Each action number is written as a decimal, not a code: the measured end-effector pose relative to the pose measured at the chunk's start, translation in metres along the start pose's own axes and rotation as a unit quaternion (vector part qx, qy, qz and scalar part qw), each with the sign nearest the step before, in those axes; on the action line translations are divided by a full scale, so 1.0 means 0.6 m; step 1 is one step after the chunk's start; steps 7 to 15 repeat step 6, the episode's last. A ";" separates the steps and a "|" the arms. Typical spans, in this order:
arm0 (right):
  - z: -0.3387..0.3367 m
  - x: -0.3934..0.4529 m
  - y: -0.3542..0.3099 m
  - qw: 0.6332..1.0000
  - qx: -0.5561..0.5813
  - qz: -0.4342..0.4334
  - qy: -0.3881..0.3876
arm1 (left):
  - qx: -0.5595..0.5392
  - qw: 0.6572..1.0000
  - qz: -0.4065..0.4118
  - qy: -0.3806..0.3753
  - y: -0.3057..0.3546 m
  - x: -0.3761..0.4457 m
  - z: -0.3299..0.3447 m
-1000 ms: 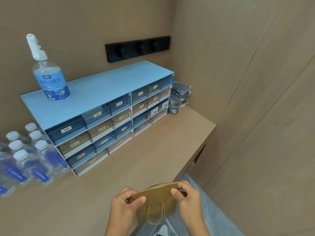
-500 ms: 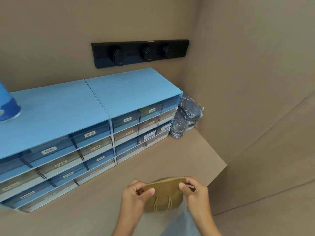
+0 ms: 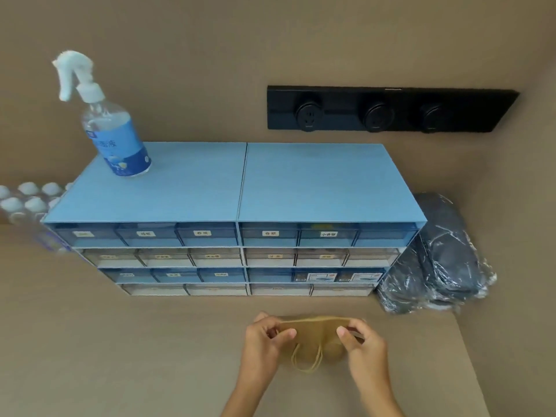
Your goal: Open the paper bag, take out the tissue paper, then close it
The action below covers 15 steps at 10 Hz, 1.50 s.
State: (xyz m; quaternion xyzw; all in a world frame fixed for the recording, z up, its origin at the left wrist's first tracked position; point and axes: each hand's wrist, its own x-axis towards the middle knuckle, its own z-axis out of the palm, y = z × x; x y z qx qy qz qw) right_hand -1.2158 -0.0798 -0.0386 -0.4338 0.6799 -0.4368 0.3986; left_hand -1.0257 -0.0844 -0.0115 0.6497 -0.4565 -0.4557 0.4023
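Both hands are reaching in over the desk (image 3: 120, 341), in front of the blue drawer unit (image 3: 237, 218). The left hand (image 3: 264, 341) is pinching the left end of the paper bag (image 3: 316, 332) at its top edge, thumb forward. The right hand (image 3: 361, 344) is clamping the right end likewise. The bag's mouth is looking flat, its twine handle (image 3: 307, 361) dangling toward the person.

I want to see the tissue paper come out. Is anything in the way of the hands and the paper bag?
No. The left hand and right hand already pinch the top edge of the paper bag, with nothing between them. The bag's mouth looks closed, and no tissue paper shows yet.
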 end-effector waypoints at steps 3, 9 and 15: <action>-0.019 0.026 0.005 0.997 -0.014 -0.041 -0.068 | 0.063 0.996 -0.002 0.066 -0.005 -0.004 0.032; -0.056 0.012 -0.032 0.995 -0.029 -0.045 -0.086 | 0.055 0.997 0.016 0.043 0.013 -0.018 0.016; -0.056 0.012 -0.032 0.995 -0.029 -0.045 -0.086 | 0.055 0.997 0.016 0.043 0.013 -0.018 0.016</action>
